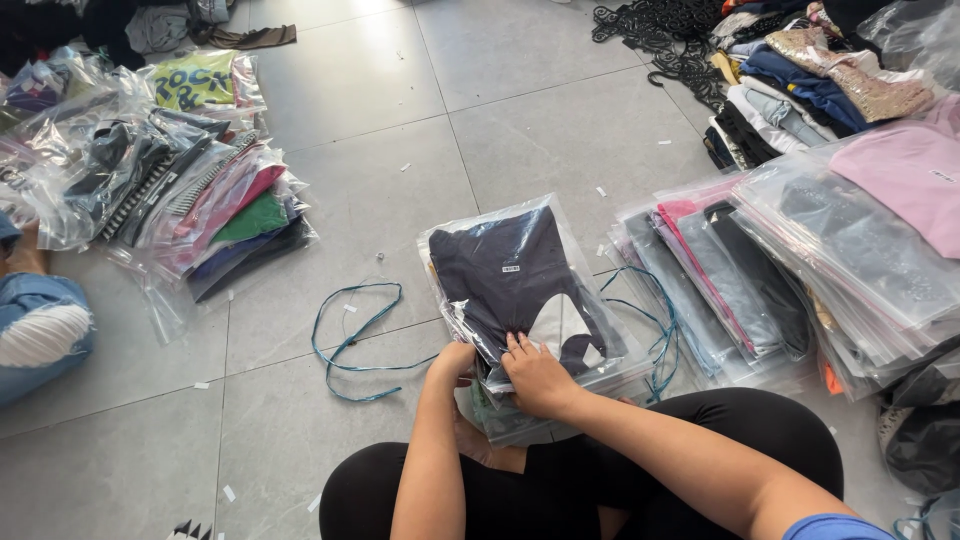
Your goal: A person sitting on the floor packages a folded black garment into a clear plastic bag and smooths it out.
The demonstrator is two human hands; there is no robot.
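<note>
A clear plastic bag holding a dark navy garment (515, 280) lies on top of a small stack of bagged clothes on the tiled floor in front of my crossed legs. My left hand (452, 362) grips the near left edge of that bag. My right hand (538, 374) presses flat on its near edge, fingers spread over the plastic. Both forearms reach forward from my lap.
A teal string (352, 340) loops on the floor left of the stack; another teal string (655, 320) lies to its right. Stacks of bagged garments (800, 260) sit right, more bagged clothes (200, 190) left. Loose clothes (800, 80) and black hangers (660, 30) are far right. Another person's knee in jeans (40, 330) is at left.
</note>
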